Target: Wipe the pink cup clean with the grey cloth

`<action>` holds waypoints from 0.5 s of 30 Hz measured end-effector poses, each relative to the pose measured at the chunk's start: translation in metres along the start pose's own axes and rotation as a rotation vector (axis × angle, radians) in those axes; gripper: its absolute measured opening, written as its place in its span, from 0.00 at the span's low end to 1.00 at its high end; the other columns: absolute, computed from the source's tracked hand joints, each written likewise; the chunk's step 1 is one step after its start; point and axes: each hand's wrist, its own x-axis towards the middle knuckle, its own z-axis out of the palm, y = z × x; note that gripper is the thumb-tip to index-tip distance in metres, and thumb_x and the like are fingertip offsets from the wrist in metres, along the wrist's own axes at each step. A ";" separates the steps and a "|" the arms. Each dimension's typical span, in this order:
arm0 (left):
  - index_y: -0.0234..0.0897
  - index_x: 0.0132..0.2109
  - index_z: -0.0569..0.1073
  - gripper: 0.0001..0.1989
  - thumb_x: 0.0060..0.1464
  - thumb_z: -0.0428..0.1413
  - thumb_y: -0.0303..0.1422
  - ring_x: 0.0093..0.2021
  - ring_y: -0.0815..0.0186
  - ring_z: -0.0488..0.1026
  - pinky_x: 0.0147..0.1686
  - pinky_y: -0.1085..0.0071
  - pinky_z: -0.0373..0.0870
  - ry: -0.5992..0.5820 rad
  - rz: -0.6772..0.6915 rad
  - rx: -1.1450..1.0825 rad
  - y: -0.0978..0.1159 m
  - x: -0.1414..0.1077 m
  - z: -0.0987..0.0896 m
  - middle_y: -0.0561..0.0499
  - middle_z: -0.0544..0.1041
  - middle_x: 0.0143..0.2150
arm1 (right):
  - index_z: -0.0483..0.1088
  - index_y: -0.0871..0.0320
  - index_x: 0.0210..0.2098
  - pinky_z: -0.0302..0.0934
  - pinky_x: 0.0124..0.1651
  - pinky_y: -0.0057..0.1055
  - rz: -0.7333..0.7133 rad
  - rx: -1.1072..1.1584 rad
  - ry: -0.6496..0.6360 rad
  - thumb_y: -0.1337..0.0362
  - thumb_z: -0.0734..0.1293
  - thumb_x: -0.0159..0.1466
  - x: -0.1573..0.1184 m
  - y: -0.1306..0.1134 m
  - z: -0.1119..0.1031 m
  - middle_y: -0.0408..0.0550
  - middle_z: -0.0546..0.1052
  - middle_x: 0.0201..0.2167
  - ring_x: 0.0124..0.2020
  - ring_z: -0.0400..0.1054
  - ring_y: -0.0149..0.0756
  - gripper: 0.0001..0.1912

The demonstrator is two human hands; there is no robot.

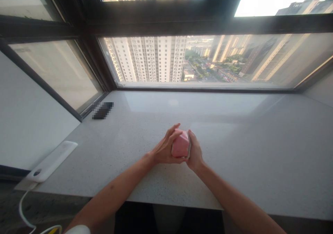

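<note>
While a white corded pad (52,161) sits well off from the window (145,60) and a blurred black phone (103,110) lies just beside it, the left hand (165,149) squeezes a pink boxy thing (180,144) against the right hand (195,150), fingers (173,132) wrapped pretty tight, out on the stone surface (255,164).

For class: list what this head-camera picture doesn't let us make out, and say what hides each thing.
Pink block: its underside and much of its sides are hidden by the left hand and right hand.
Dark flat object: pixelated, so its surface can't be made out.
White cable: cut off by the bottom edge.
</note>
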 end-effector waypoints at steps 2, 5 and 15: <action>0.52 0.78 0.49 0.59 0.51 0.75 0.46 0.75 0.38 0.60 0.69 0.38 0.68 0.011 -0.035 -0.003 0.001 0.000 0.001 0.31 0.55 0.76 | 0.68 0.54 0.31 0.63 0.29 0.29 -0.028 -0.010 0.067 0.35 0.75 0.60 -0.002 0.001 0.000 0.38 0.69 0.26 0.26 0.61 0.32 0.28; 0.50 0.75 0.53 0.51 0.54 0.73 0.46 0.72 0.41 0.64 0.67 0.41 0.70 0.062 -0.080 -0.099 0.004 -0.001 0.006 0.34 0.61 0.70 | 0.65 0.53 0.27 0.57 0.26 0.28 -0.128 -0.128 0.096 0.34 0.73 0.62 -0.008 0.001 -0.002 0.37 0.64 0.23 0.24 0.57 0.31 0.30; 0.47 0.73 0.58 0.43 0.61 0.66 0.57 0.57 0.48 0.79 0.51 0.58 0.78 -0.011 -0.569 -0.850 0.018 -0.004 0.002 0.38 0.74 0.65 | 0.56 0.53 0.16 0.46 0.26 0.31 -0.427 -0.448 -0.180 0.30 0.67 0.67 -0.020 0.006 -0.020 0.38 0.58 0.15 0.19 0.49 0.27 0.40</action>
